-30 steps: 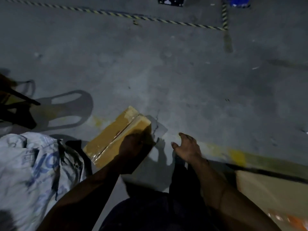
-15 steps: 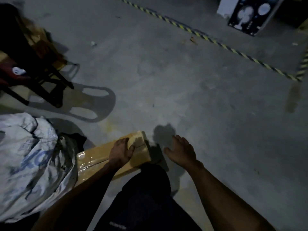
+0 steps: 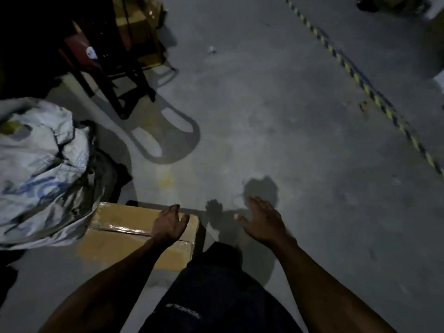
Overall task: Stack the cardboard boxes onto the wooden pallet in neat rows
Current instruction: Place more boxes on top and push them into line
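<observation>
A taped cardboard box point(image 3: 125, 233) lies flat on the concrete floor at the lower left of the head view. My left hand point(image 3: 169, 223) rests on the box's top near its right end, fingers relaxed and reaching toward the far edge. My right hand point(image 3: 263, 222) hovers over bare floor to the right of the box, fingers spread, holding nothing. No wooden pallet is in view.
A crumpled white sack point(image 3: 40, 169) with blue print lies against the box's left end. A dark chair point(image 3: 105, 63) stands at the upper left. Yellow-black hazard tape point(image 3: 365, 87) crosses the floor at the right. My dark trouser leg point(image 3: 216, 296) fills the bottom centre.
The view has swung left, bringing the chair into sight. The box now lies squarer to me, with my left hand still on top. My right hand has spread out over the floor.
</observation>
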Available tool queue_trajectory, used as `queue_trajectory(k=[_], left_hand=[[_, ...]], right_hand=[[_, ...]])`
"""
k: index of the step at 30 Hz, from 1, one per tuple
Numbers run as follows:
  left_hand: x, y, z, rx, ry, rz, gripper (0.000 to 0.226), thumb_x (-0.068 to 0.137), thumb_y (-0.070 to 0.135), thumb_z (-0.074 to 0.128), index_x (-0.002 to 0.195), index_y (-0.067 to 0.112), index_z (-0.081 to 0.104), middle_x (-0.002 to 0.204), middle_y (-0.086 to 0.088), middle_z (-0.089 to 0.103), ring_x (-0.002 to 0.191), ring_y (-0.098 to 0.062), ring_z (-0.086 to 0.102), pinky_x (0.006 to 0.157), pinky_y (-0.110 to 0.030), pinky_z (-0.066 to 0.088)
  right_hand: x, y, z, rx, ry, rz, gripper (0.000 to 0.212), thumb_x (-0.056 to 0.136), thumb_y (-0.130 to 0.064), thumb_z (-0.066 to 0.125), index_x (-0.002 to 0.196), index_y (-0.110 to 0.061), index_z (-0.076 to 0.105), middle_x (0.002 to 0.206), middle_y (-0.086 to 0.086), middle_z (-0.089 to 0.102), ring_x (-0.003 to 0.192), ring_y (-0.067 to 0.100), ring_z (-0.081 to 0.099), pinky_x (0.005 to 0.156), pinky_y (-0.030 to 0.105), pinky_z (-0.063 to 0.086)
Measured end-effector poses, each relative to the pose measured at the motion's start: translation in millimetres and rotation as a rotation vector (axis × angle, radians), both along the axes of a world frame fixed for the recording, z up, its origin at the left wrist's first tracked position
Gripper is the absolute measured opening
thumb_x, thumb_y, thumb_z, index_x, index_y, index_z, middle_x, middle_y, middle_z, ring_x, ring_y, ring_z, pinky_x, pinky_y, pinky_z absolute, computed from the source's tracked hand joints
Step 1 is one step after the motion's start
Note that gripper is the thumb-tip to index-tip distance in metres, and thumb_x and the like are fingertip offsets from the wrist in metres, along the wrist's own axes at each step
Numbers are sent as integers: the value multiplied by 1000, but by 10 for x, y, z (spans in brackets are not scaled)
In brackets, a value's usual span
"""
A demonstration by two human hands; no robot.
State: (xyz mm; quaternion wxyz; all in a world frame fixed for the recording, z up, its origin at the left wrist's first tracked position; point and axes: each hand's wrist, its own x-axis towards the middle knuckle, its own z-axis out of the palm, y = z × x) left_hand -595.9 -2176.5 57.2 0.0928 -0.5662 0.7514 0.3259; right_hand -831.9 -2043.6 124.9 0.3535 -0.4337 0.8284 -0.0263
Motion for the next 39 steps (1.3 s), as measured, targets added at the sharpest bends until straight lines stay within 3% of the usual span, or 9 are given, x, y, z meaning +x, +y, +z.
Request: queue_trajectory(k=[7,17,23,26,33,39], left_hand=[[-379,-112,223,-37,43,333,59,102,44,44,148,7,39,153,-14,41,140,-29,37,112,-39,34],[-903,370,352,-21,10,886,61,102,46,43,148,6,38,151,-16,44,139,-31,39,111,-41,35],[-1192,644,592,-84,-26,1183,53,103,40,45,140,4,48,143,-18,52,129,-33,49,102,-39,40],[-1128,759,636,-96,-6,1322,59,100,48,43,140,5,48,141,-17,54,126,-33,51,102,-42,42],[-651,796,502,-115,-3,1491,55,103,42,43,144,5,44,145,-16,50,132,-32,47,104,-39,40],[-84,679,223,22,227,1747,64,102,45,45,149,4,36,154,-17,39,137,-34,42,109,-38,36]], right_hand=[[-605,-983,117,-21,-14,321,80,97,-61,45,160,-23,14,168,3,11,154,25,10,123,43,12],[-1024,-2001,126,5,-88,849,77,99,-56,46,160,-23,15,168,2,11,154,23,10,123,43,13],[-926,-2332,224,26,-109,1154,78,98,-58,47,160,-22,15,168,3,11,154,26,10,123,44,16],[-659,-2394,235,7,-86,1266,81,97,-60,49,160,-22,15,168,4,12,153,26,11,122,43,17],[163,-2533,46,-32,-44,1384,87,92,-64,52,160,-24,15,168,2,13,153,24,11,122,44,18],[798,-2688,-209,39,-149,1165,90,90,-64,58,159,-25,17,166,0,18,152,26,19,121,46,23]])
